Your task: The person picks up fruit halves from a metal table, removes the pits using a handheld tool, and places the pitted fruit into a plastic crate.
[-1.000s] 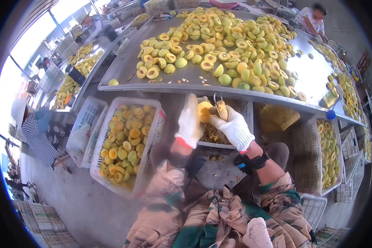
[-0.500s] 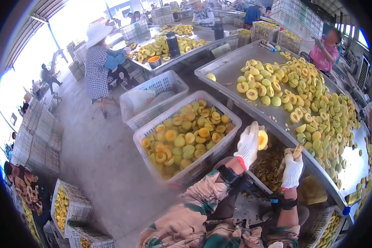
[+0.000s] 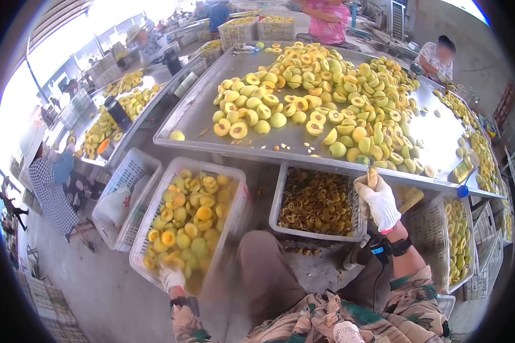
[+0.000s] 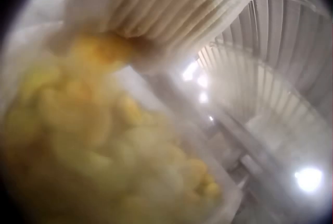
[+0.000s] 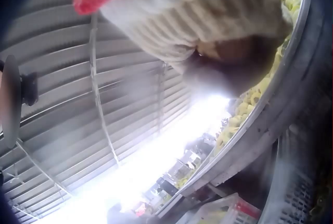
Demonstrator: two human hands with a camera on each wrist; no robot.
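My left hand (image 3: 171,278), in a white knit glove, is low over the near left corner of a white crate (image 3: 138,231) filled with yellow peach halves (image 3: 186,220). In the left wrist view, a blurred orange-yellow peach half (image 4: 101,49) shows at the gloved fingers, partly covered by them. My right hand (image 3: 380,203), gloved too, grips the yellowish handle of a pitting tool (image 3: 372,176) upright before the metal table's front edge. The tool's metal end is hardly visible against the fruit behind.
A metal table (image 3: 197,123) bears a heap of cut peaches (image 3: 326,94). Below its edge sits a scrap crate (image 3: 276,211) of brown pits and trimmings. A crate of greenish halves (image 3: 458,234) stands at the right, an empty-looking white basket (image 3: 106,214) at the left. Other people work around.
My left hand has moved from beside the tool and scrap crate down-left to the peach crate. The right hand still holds the tool. My head view swung left, then back right.
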